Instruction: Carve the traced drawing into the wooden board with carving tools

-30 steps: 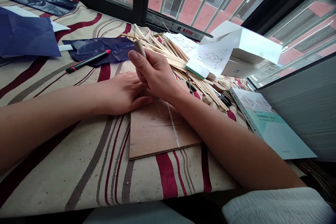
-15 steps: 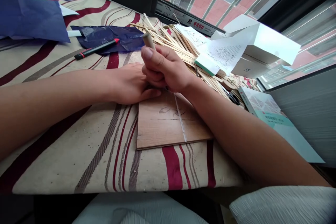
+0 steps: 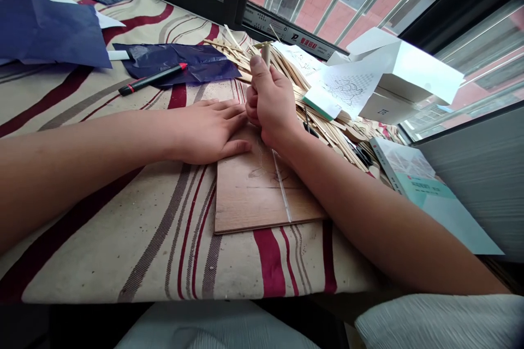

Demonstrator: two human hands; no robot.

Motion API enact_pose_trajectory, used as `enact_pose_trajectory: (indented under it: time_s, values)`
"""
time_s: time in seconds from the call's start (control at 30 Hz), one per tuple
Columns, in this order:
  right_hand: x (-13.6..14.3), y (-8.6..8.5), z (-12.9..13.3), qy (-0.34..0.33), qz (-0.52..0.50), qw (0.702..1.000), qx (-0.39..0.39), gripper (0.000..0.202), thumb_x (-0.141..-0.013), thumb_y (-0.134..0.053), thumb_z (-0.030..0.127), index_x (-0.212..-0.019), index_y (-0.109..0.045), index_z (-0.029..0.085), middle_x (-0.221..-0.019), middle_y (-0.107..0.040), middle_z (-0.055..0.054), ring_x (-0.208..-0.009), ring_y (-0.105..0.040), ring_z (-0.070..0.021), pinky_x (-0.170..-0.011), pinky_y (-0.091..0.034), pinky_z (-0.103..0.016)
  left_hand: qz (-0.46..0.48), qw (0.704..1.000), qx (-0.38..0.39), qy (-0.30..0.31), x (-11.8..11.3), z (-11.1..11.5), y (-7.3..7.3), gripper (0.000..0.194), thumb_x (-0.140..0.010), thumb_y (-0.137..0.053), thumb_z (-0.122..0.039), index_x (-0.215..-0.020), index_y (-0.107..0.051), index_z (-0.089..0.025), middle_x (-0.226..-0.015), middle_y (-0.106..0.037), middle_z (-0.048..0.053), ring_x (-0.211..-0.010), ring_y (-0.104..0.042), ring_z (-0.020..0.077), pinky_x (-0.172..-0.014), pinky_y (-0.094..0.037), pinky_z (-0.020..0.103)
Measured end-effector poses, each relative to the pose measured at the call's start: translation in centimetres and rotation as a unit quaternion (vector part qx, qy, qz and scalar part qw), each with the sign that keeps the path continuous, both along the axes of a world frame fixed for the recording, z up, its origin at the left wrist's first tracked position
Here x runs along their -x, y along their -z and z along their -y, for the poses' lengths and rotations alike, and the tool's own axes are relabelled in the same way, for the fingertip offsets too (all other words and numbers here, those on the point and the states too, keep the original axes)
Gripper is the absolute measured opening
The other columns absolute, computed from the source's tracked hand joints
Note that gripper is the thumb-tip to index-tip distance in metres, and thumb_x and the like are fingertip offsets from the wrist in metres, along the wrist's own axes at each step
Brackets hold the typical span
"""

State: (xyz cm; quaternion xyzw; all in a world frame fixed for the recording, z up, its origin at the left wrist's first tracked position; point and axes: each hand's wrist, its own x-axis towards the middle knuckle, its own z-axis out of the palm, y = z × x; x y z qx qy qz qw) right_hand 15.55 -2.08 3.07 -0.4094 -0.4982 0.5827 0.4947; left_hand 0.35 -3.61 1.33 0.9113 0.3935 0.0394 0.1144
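Observation:
A flat wooden board point(image 3: 249, 207) with dark drawn lines and a pale straight strip lies on the striped cloth. My left hand point(image 3: 210, 128) rests flat, fingers spread, across the board's left side. Just to its right, my right hand point(image 3: 272, 101) is a fist around a tool with a round wooden handle point(image 3: 266, 54). The handle's end sticks up above my thumb. The tool's lower end is hidden behind my fist, so I cannot tell whether it touches the board. My right forearm crosses over the board's right edge.
Behind my hands lies a heap of thin wooden strips point(image 3: 327, 131), with drawing sheets point(image 3: 347, 84) and a white box point(image 3: 426, 73). A book point(image 3: 429, 185) is at right. Dark blue sheets point(image 3: 53, 32) and a black marker point(image 3: 151, 79) lie at left.
My right hand has moved right and away from my left hand, with the tool still in it and more upright. My left hand stays on the board, its fingers now more visible.

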Motion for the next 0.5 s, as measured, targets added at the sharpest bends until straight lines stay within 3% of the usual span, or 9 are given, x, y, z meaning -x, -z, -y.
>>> enact_pose_trajectory:
  time_s: [0.03, 0.07, 0.1, 0.23, 0.33, 0.4, 0.5]
  values:
    - [-0.3, -0.2, 0.1, -0.035, -0.024, 0.998, -0.044, 0.050, -0.104, -0.065, 0.047, -0.072, -0.035, 0.024, -0.052, -0.029, 0.010, -0.043, -0.017, -0.0060, -0.037, -0.016, -0.020, 0.002, 1.000, 0.001, 0.012, 0.0, 0.0, -0.1, 0.075, -0.102, -0.032, -0.068, -0.155, -0.050, -0.018, -0.165, -0.049, 0.014, -0.156, -0.039, 0.0392, -0.130, -0.023, 0.053]
    - [-0.6, -0.3, 0.1, -0.132, -0.025, 0.990, -0.053, 0.053, -0.101, -0.067, 0.053, -0.071, -0.035, 0.024, -0.051, -0.029, 0.010, -0.043, -0.016, -0.0051, -0.037, -0.017, -0.019, 0.006, 1.000, 0.003, 0.027, 0.0, 0.1, -0.3, 0.071, -0.103, -0.033, -0.066, -0.152, -0.053, -0.019, -0.162, -0.053, 0.013, -0.155, -0.041, 0.0378, -0.130, -0.024, 0.051]
    - [-1.0, -0.3, 0.1, -0.182, -0.032, 0.980, -0.073, 0.056, -0.097, -0.071, 0.056, -0.069, -0.035, 0.024, -0.051, -0.026, 0.011, -0.043, -0.015, -0.0043, -0.036, -0.017, -0.018, 0.009, 0.999, 0.006, 0.041, 0.0, 0.1, -0.5, 0.067, -0.103, -0.034, -0.063, -0.150, -0.055, -0.019, -0.159, -0.056, 0.012, -0.153, -0.043, 0.0365, -0.130, -0.024, 0.048]
    - [-2.0, -0.4, -0.8, -0.400, -0.034, 0.913, -0.075, 0.064, -0.089, -0.073, 0.066, -0.066, -0.029, 0.025, -0.049, -0.020, 0.012, -0.041, -0.013, -0.0030, -0.033, -0.021, -0.013, 0.013, 0.999, 0.009, 0.050, 0.0, 0.2, -1.0, 0.063, -0.104, -0.036, -0.058, -0.148, -0.057, -0.018, -0.152, -0.063, 0.013, -0.149, -0.047, 0.0360, -0.129, -0.027, 0.046]
    - [-2.1, -0.4, -1.0, -0.389, -0.048, 0.919, -0.037, 0.065, -0.095, -0.068, 0.065, -0.066, -0.027, 0.023, -0.052, -0.017, 0.011, -0.044, -0.010, -0.0032, -0.033, -0.019, -0.012, 0.006, 0.999, 0.002, 0.047, -0.1, 0.2, -0.9, 0.065, -0.104, -0.036, -0.059, -0.151, -0.055, -0.017, -0.155, -0.061, 0.014, -0.149, -0.048, 0.0365, -0.129, -0.027, 0.047]
    - [-1.7, -0.4, -0.6, -0.343, -0.049, 0.937, -0.031, 0.065, -0.096, -0.068, 0.065, -0.066, -0.030, 0.023, -0.052, -0.018, 0.011, -0.044, -0.009, -0.0031, -0.034, -0.017, -0.014, -0.001, 0.999, -0.002, 0.049, 0.0, 0.1, -0.8, 0.065, -0.104, -0.035, -0.058, -0.150, -0.055, -0.018, -0.156, -0.060, 0.014, -0.149, -0.048, 0.0368, -0.130, -0.026, 0.048]
    - [-0.5, -0.3, 0.4, -0.193, -0.027, 0.978, -0.077, 0.062, -0.093, -0.072, 0.065, -0.065, -0.036, 0.023, -0.050, -0.026, 0.010, -0.043, -0.017, -0.0041, -0.036, -0.018, -0.018, -0.001, 0.999, -0.006, 0.053, 0.1, -0.1, -0.4, 0.065, -0.104, -0.034, -0.059, -0.149, -0.056, -0.019, -0.159, -0.057, 0.014, -0.151, -0.046, 0.0363, -0.130, -0.025, 0.048]
